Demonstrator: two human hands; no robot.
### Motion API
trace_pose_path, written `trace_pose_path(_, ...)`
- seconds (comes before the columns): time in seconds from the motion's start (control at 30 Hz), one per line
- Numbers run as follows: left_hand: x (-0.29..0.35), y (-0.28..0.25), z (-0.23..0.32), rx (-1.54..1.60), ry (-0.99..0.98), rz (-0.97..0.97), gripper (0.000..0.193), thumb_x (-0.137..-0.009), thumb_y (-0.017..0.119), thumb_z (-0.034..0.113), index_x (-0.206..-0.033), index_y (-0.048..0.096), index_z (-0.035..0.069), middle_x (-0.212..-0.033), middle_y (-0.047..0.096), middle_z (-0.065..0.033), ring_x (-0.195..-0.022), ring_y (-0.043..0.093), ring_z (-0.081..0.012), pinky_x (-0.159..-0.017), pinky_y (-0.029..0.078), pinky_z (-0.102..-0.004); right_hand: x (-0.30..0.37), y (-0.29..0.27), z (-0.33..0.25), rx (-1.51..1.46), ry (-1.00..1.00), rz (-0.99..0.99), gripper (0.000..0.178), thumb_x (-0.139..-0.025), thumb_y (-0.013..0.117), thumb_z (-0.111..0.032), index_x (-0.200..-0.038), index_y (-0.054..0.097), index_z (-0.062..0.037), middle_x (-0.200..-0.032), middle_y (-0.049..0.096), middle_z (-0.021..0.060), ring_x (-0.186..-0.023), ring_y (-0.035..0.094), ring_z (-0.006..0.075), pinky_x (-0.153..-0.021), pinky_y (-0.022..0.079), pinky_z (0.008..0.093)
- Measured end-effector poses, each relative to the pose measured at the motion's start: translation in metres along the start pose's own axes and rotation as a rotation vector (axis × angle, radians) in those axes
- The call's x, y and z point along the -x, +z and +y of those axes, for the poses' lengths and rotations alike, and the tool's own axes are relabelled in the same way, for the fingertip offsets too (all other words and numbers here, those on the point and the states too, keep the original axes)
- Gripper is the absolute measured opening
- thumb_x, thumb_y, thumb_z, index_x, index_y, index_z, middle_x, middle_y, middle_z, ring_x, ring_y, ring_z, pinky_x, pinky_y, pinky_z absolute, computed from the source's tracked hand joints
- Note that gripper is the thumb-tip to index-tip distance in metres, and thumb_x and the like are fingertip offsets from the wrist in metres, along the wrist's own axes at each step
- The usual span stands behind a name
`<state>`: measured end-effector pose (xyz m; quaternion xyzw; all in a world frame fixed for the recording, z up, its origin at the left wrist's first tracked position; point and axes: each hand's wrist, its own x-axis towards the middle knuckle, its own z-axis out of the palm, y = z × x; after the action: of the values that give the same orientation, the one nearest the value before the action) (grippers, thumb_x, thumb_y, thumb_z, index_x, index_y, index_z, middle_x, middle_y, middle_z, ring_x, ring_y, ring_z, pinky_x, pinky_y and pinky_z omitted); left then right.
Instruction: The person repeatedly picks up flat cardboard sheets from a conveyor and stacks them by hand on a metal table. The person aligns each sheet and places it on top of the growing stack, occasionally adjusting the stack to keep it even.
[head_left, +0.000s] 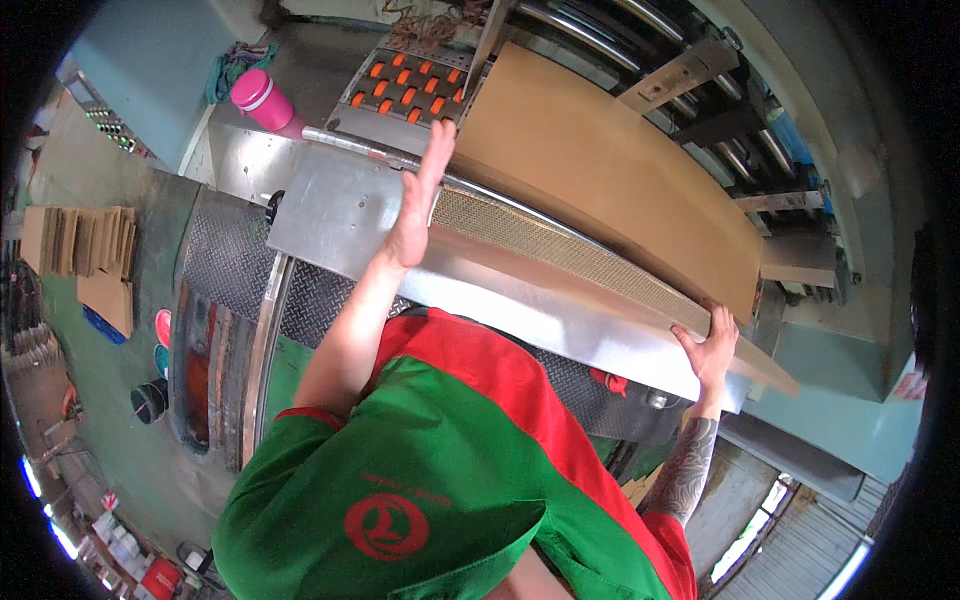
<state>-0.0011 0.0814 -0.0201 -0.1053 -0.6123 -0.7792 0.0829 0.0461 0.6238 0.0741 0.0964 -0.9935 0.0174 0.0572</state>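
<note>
Cardboard stack (560,243) is being carried on the metal desk (600,349). Left grip (424,200) is being held flat, grasping nothing, at its left end; right grip (712,345) is being laid half-curled at its right end, any hold not being discernible. Being judged stiff, weighty together, edges crushable; best being held by both ends.

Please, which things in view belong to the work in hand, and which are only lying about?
In the work: left hand, right hand, corrugated cardboard stack between them, metal table.

Apparently just lying about: pink container, crumpled cloth, cardboard pile far left.
</note>
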Motion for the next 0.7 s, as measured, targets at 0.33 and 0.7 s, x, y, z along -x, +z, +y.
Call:
trace_pose_path(0.33, 0.0004, 0.0020, -0.0030, -0.093, 0.024, -0.005, 0.106, -0.102, 0.004, 0.086, -0.177, 0.011, 0.011, -0.183, 0.016, -0.0154, -0.169, 0.016, -0.0323, -0.136, 0.002, -0.0496, 0.0024, 0.0045, 0.0036, -0.002, 0.005, 0.032, 0.075, -0.069, 0.095, -0.051, -0.123, 0.069, -0.0072, -0.122, 0.071, 0.0105, -0.121, 0.064, 0.0363, -0.106, 0.046, 0.0494)
trace_pose_path(0.7, 0.0000, 0.0096, -0.0060, -0.017, 0.111, 0.045, 0.098, -0.109, 0.024, 0.077, -0.176, 0.012, 0.007, -0.180, 0.023, -0.0202, -0.168, 0.017, -0.0303, -0.136, 0.006, -0.0456, 0.0030, 0.0023, 0.0009, 0.015, 0.002, 0.011, 0.074, -0.070, 0.095, -0.050, -0.124, 0.068, -0.0078, -0.123, 0.071, 0.0090, -0.121, 0.064, 0.0348, -0.105, 0.046, 0.0488)
